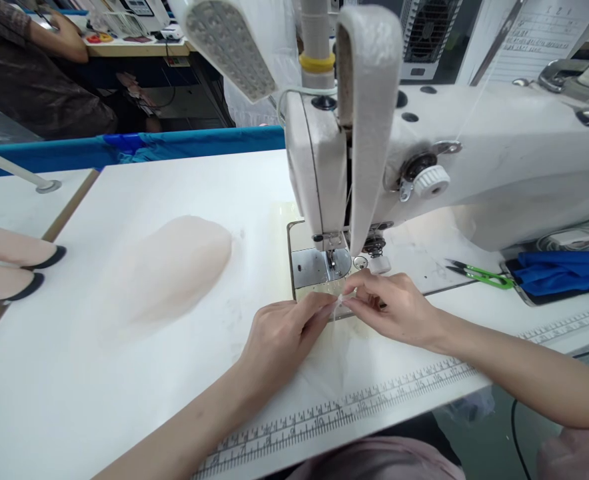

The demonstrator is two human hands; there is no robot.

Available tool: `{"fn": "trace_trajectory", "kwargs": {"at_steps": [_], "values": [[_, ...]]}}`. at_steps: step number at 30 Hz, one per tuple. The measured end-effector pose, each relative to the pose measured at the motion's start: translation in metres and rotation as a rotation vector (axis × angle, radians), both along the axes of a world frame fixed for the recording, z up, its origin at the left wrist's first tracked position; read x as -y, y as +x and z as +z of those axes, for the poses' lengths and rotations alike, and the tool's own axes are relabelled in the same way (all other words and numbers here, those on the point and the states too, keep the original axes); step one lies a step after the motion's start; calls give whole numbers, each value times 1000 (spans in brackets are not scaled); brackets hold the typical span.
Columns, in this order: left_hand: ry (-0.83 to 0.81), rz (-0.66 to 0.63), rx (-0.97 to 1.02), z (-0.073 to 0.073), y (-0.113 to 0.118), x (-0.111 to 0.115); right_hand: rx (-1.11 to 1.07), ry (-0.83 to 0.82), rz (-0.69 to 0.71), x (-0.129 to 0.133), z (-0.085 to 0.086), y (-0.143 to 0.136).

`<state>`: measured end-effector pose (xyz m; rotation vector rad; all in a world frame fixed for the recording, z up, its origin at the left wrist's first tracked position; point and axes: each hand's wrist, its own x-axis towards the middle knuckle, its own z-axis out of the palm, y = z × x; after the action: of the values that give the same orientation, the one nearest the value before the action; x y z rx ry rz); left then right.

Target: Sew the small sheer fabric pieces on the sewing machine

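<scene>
White fabric (341, 300), seemingly; both hands (278, 332) (402, 312) pinching.

Single head-worn view, taken from above the near edge of the white worktop (74, 393), facing forward and down. Left hand (278, 337) and right hand (399, 310) at close range; sewing machine (504, 140) upper right; far bench (139, 50) beyond, seemingly less distinct.

White material (341, 299) between 2 grips (280, 332)
</scene>
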<state>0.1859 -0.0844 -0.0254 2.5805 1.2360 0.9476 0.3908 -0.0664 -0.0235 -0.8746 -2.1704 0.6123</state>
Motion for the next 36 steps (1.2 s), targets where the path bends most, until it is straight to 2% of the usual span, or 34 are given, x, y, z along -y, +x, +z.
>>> {"fn": "trace_trajectory", "kwargs": {"at_steps": [9,13,15,17,19,21,23,26,29,33,36], "values": [[12,0,33,0,1,0,19,39,54,-2,2,1],[22,12,61,1,1,1,-8,117,31,-2,0,2],[-23,19,82,1,3,2,1,255,8,-2,-1,3],[-83,12,108,3,4,3,60,464,7,-2,0,6],[-115,-7,135,5,5,5,124,669,43,-1,2,9],[-124,-27,155,8,5,6,142,776,91,-1,5,11],[-182,-37,134,10,4,6,120,710,103,-1,6,11],[-290,13,24,9,3,6,92,312,82,-2,4,7],[-182,98,-95,3,2,5,131,-52,-1,-5,0,0],[-7,182,-175,0,5,1,204,-172,-138,-11,-3,-5],[163,153,-247,2,7,1,243,-159,-171,-16,-3,-8]]}}
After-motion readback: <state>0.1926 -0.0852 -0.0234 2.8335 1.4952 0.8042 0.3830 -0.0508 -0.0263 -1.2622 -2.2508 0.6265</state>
